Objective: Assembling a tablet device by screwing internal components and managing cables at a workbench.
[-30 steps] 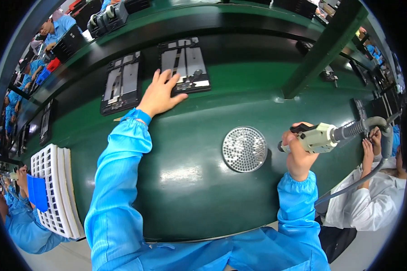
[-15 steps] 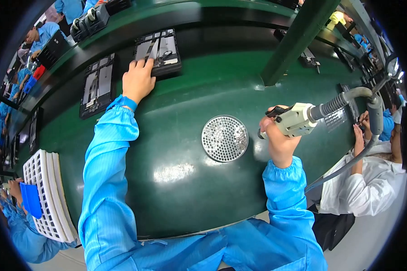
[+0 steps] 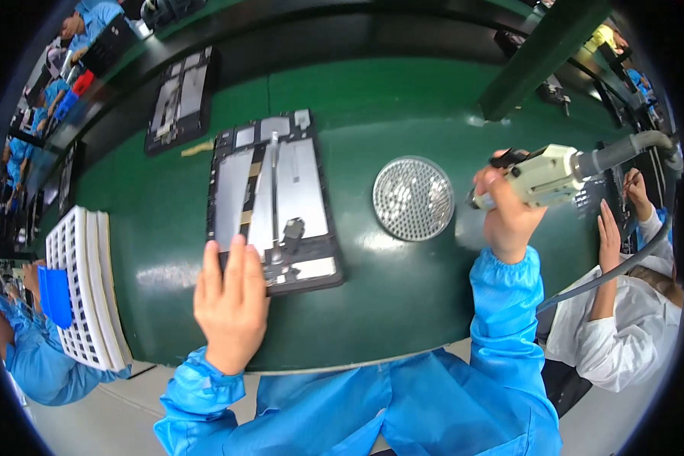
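An opened tablet (image 3: 296, 182), with silver plates and a black frame, lies in front of me on the green table. My left hand (image 3: 234, 304) rests on its near left corner, fingers stretched out over the edge; the thumb is hard to make out. In my right hand (image 3: 513, 216) is a pale electric screwdriver (image 3: 547, 176), held roughly level with its tip pointing left. Between the tablet and the screwdriver sits a round clear dish (image 3: 413, 199) with a grid of holes and small shiny pieces that look like screws.
A second opened tablet (image 3: 181, 99) lies at the far left, near a yellowish strip (image 3: 197, 149). Stacked white grid trays (image 3: 91, 289) with a blue piece stand at the left edge. A green post (image 3: 536, 64) rises at the back right. The screwdriver's hose (image 3: 623, 266) hangs near a co-worker's white sleeve (image 3: 623, 311).
My left hand has brought the tablet from the back of the table toward me. The right hand still holds the screwdriver. The whole view has shifted somewhat.
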A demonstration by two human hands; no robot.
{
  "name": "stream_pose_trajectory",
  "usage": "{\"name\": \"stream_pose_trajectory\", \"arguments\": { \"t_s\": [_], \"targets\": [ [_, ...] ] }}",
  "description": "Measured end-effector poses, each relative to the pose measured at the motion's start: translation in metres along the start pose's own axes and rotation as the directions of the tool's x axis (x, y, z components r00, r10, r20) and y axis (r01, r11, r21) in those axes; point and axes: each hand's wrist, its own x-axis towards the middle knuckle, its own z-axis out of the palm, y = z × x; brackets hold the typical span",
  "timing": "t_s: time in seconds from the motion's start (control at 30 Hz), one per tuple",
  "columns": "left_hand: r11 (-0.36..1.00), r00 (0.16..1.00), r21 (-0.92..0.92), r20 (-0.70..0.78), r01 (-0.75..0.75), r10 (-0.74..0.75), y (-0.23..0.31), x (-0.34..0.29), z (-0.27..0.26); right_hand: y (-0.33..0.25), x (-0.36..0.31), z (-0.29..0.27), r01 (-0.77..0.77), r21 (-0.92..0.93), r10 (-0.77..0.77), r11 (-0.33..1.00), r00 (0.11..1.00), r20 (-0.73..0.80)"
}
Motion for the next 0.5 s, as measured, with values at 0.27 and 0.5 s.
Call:
{"name": "stream_pose_trajectory", "arguments": {
  "t_s": [0.27, 0.5],
  "targets": [
    [0.908, 0.99, -0.416, 0.095, -0.055, 0.104, 0.021, 0.011, 0.0, 0.002, 0.0, 0.003, 0.0, 0.009, -0.001, 1.0, 1.0, 0.026],
    [0.786, 0.988, -0.6, -0.058, -0.151, 0.145, 0.025, 0.038, 0.041, 0.001, -0.005, 0.004, -0.007, 0.024, 0.005, 1.0, 0.999, 0.046]
  ]
}}
